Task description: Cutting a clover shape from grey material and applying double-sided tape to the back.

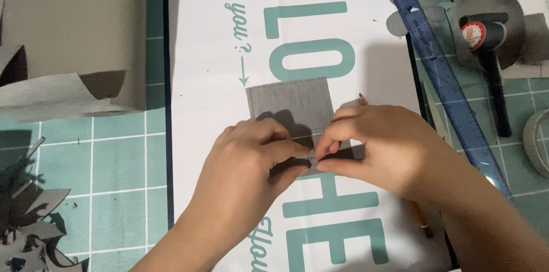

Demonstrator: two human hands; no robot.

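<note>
Nearest, the left hand [249, 155] and right hand [374, 149] meet fingertip to fingertip, both pinched shut on the near edge of a grey ribbed square [291, 103], apparently to fold or crease it; fingers hide that edge. It lies on a white printed sheet [194, 135] over the surface, a pencil [420, 220] half under the wrist, a blue ruler [446, 78] farther right

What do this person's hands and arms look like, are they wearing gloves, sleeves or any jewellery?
Both the left hand and the right hand are bare: no gloves, and no rings show on the fingers in view. The forearms are bare too, with no sleeve, watch or bracelet in the frame. Fingernails look short and unpainted where visible.
</note>
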